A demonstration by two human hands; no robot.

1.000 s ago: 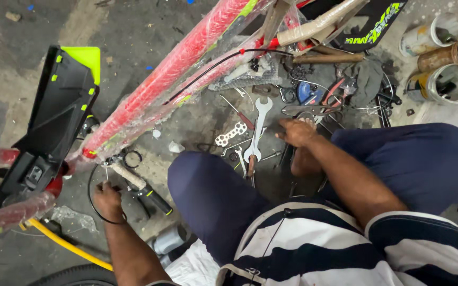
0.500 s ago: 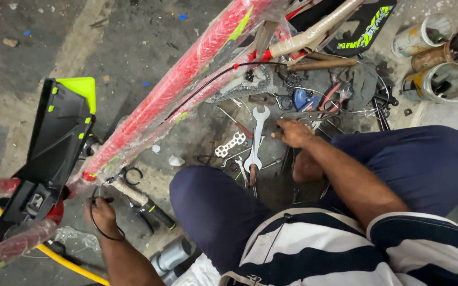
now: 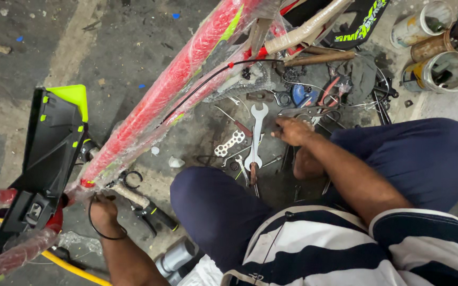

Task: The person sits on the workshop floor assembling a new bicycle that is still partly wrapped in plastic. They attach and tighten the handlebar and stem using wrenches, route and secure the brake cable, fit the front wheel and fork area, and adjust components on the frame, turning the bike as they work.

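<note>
- our right hand (image 3: 292, 131) reaches down into the tools on the floor, fingers curled, just beside the silver wrench (image 3: 256, 135); whether it grips anything, we cannot tell.
- our left hand (image 3: 103, 211) is closed around a thin black cable (image 3: 97, 231), under the plastic-wrapped red bicycle frame (image 3: 176, 87).

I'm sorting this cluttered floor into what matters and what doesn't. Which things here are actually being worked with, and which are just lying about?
In use:
- left hand on a black cable below the red wrapped bicycle frame
- right hand among the tools, beside the flat spanner

Lying about:
- tin cans
- black-handled cutters
- perforated metal plate
- wooden-handled tool
</note>
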